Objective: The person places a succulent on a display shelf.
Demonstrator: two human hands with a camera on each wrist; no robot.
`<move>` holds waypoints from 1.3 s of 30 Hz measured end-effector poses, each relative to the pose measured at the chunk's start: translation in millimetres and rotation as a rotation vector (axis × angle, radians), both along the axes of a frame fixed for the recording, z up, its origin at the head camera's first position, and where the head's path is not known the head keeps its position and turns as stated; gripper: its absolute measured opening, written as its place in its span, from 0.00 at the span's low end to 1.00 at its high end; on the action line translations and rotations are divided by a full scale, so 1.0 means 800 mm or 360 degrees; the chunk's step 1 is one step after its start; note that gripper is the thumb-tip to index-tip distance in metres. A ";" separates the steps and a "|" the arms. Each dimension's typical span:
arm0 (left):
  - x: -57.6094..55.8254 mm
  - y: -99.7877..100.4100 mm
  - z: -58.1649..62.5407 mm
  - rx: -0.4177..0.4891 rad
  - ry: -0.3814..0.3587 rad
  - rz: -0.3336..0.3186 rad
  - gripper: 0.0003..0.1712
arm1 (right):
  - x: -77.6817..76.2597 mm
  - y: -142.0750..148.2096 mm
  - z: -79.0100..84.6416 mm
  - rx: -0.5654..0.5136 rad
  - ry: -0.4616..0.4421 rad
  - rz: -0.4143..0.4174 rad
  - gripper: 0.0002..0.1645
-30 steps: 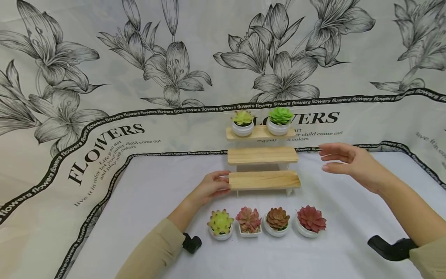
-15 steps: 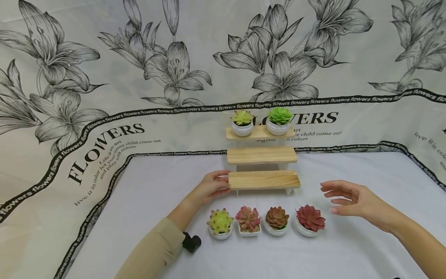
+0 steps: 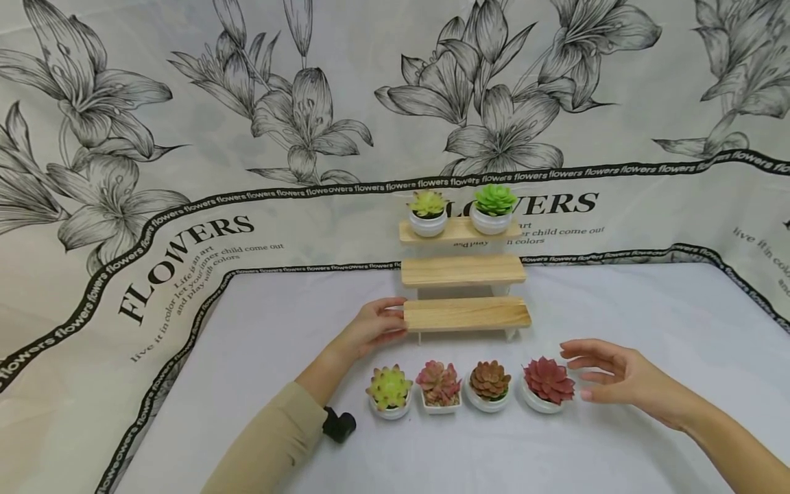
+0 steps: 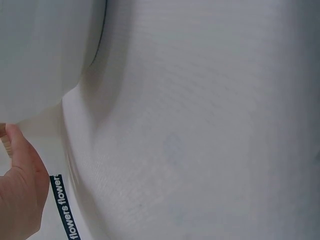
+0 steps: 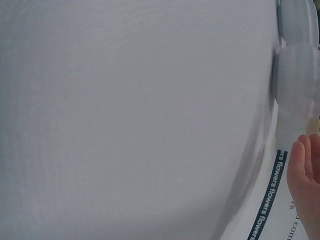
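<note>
The left hand (image 3: 374, 326) pinches the lowest wooden shelf (image 3: 467, 315) at its left end, probably to steady it. The right hand (image 3: 626, 377), fingers spread and slightly curved, is beside the red plant (image 3: 548, 381), rightmost on the counter (image 3: 617, 295), likely easiest to reach.

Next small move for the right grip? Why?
I'd probably ease the right grip slightly left and close it round the pot of the dark red succulent. Its fingers are spread right beside that plant, the nearest in the row, and hold nothing, while the left grip is at the bottom shelf.
</note>
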State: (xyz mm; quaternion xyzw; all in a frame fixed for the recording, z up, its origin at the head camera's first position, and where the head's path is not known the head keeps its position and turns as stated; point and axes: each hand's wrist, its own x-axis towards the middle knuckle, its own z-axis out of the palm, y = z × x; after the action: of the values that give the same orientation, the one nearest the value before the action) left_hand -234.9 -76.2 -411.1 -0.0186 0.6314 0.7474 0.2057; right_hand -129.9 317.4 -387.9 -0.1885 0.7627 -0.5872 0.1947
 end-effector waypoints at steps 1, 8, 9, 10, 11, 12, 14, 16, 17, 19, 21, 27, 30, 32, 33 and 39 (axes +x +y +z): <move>0.000 0.000 0.000 -0.0002 0.0001 -0.0002 0.30 | 0.001 -0.001 -0.002 -0.0006 -0.0031 0.0011 0.35; 0.000 0.001 0.001 -0.0016 -0.0015 0.0003 0.30 | 0.002 -0.004 -0.014 -0.0017 -0.0052 0.0056 0.37; 0.000 0.002 0.001 -0.0016 -0.0018 0.0005 0.30 | 0.002 -0.004 -0.016 -0.0012 -0.0032 0.0062 0.37; 0.000 0.002 0.001 -0.0015 -0.0009 0.0001 0.30 | 0.001 -0.005 -0.018 -0.0008 -0.0014 0.0072 0.38; 0.000 0.002 0.001 -0.0012 -0.0006 -0.0001 0.30 | 0.000 -0.006 -0.020 -0.0008 -0.0001 0.0082 0.38; 0.000 0.002 0.001 -0.0010 -0.0005 -0.0002 0.30 | -0.001 -0.007 -0.021 -0.0014 0.0004 0.0093 0.38; 0.000 0.002 0.002 0.0002 -0.0007 -0.0007 0.30 | -0.002 -0.010 -0.024 -0.0032 0.0029 0.0122 0.38; 0.001 0.002 0.003 0.0015 -0.0001 -0.0017 0.30 | -0.003 -0.012 -0.026 -0.0059 0.0029 0.0142 0.37; 0.001 0.002 0.003 0.0022 -0.0006 -0.0017 0.30 | -0.004 -0.013 -0.027 -0.0076 0.0015 0.0152 0.37; 0.001 0.001 0.003 0.0031 0.0001 -0.0021 0.30 | -0.005 -0.015 -0.029 -0.0108 -0.0003 0.0175 0.37; 0.001 0.001 0.003 0.0031 0.0003 -0.0020 0.30 | -0.006 -0.016 -0.030 -0.0118 -0.0049 0.0173 0.38; 0.000 0.000 0.001 0.0025 -0.0022 -0.0013 0.30 | -0.007 -0.021 -0.033 -0.0090 -0.0059 0.0165 0.36; 0.000 -0.002 0.001 0.0019 -0.0009 -0.0024 0.30 | -0.008 -0.024 -0.033 -0.0097 -0.0063 0.0170 0.36; 0.000 -0.002 0.003 0.0017 -0.0008 -0.0023 0.30 | -0.009 -0.026 -0.033 -0.0094 -0.0071 0.0162 0.36; 0.000 -0.002 0.003 0.0014 -0.0010 -0.0019 0.30 | -0.010 -0.026 -0.033 -0.0089 -0.0081 0.0154 0.36; 0.000 0.000 0.003 0.0024 -0.0015 -0.0008 0.30 | -0.010 -0.026 -0.032 -0.0026 -0.0077 0.0082 0.38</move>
State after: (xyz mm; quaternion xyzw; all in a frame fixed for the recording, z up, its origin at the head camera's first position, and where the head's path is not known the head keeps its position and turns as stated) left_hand -234.5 -76.1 -408.4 -0.0190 0.6248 0.7516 0.2106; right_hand -137.9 296.3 -413.6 -0.1954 0.7479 -0.5926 0.2266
